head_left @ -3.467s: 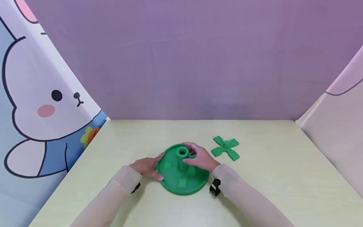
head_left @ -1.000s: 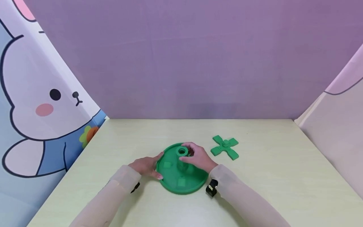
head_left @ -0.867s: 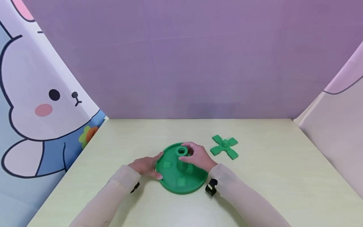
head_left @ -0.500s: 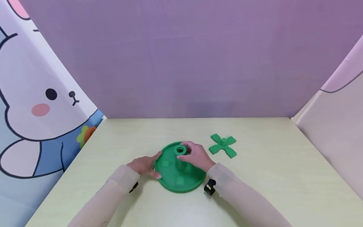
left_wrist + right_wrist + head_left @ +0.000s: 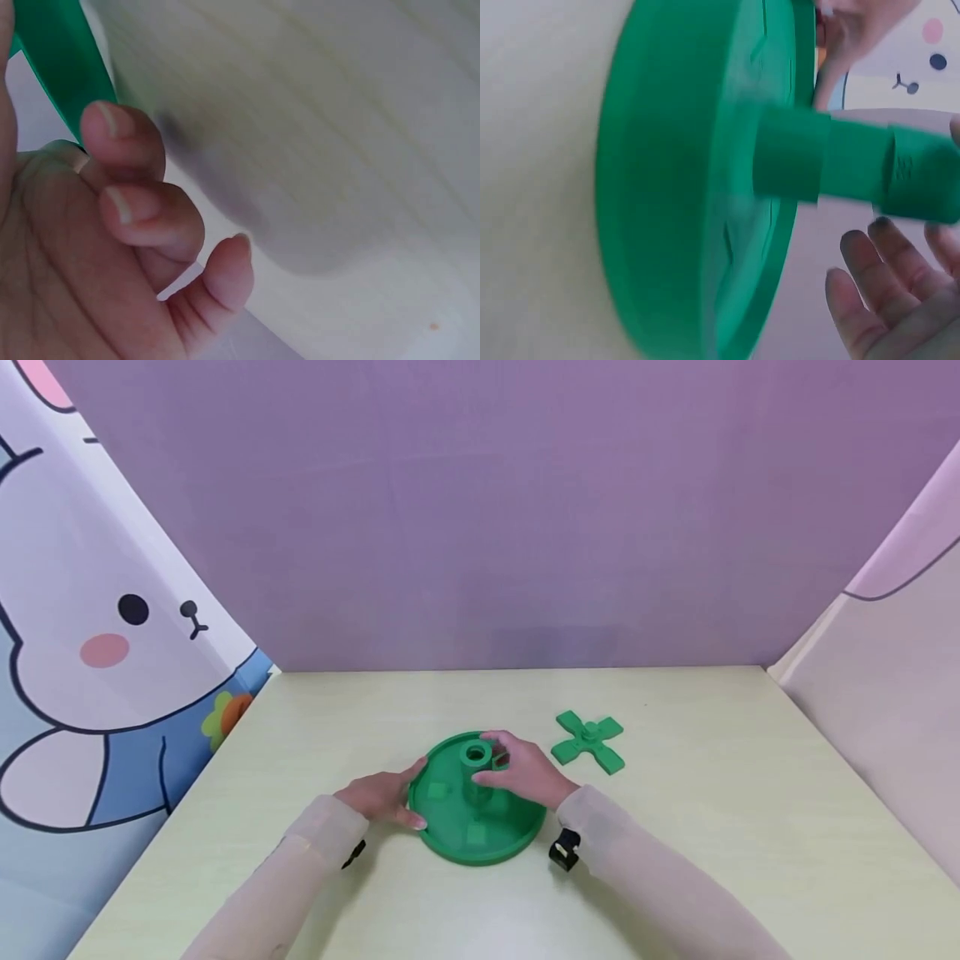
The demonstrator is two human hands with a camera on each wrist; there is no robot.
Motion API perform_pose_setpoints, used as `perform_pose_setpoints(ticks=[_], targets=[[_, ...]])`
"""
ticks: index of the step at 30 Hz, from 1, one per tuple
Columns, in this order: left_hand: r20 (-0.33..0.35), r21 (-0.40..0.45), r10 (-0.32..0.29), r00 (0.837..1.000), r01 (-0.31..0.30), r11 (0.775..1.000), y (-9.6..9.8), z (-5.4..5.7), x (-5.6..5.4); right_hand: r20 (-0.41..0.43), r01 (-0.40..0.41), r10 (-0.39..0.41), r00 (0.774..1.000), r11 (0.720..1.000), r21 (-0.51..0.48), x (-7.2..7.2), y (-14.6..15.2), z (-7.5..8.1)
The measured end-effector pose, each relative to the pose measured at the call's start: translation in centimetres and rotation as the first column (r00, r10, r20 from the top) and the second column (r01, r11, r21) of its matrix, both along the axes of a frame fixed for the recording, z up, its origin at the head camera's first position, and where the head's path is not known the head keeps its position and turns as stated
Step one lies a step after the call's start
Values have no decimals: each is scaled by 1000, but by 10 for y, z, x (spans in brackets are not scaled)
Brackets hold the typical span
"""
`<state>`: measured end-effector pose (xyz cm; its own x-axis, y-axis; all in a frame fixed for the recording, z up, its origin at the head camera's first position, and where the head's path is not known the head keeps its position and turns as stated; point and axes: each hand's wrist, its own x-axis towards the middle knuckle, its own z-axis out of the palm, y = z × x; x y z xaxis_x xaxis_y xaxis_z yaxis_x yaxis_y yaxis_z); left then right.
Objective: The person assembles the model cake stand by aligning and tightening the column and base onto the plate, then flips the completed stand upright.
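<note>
In the head view a round green rimmed base (image 5: 476, 852) lies on the table. From its middle rises a green hollow post (image 5: 476, 764), made of stacked sections in the right wrist view. My left hand (image 5: 378, 797) holds the base's left rim between spread thumb and index finger; the other fingers curl loosely in the left wrist view. My right hand (image 5: 528, 772) is around the post's upper end, its thumb in front and index finger behind. In the right wrist view its fingers (image 5: 900, 277) are spread and loose beside the post; contact is unclear.
A green four-armed cross piece (image 5: 588, 739) with a round stud lies flat at the right, beyond my right hand. The pale table (image 5: 720, 793) ends at a purple backdrop (image 5: 510, 510). A cartoon-printed cloth (image 5: 150, 677) hangs along the left side.
The right hand has shifted slightly right and its gap from the post has widened. The left hand stays at the rim. The whole head view has drifted a little; the post stands in the base throughout.
</note>
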<state>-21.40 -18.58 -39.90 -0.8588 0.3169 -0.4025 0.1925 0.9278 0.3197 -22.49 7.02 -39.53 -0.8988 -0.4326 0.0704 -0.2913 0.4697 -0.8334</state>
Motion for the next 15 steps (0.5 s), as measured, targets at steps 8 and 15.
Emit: perform_pose_setpoints(ticks=[8, 15], targets=[[0, 19, 10, 1000, -10, 1000, -2, 1, 2, 2, 66, -67, 998, 997, 37, -14, 43, -2], [11, 30, 7, 1000, -8, 1000, -2, 0, 2, -42, 176, -175, 984, 984, 20, -22, 86, -12]])
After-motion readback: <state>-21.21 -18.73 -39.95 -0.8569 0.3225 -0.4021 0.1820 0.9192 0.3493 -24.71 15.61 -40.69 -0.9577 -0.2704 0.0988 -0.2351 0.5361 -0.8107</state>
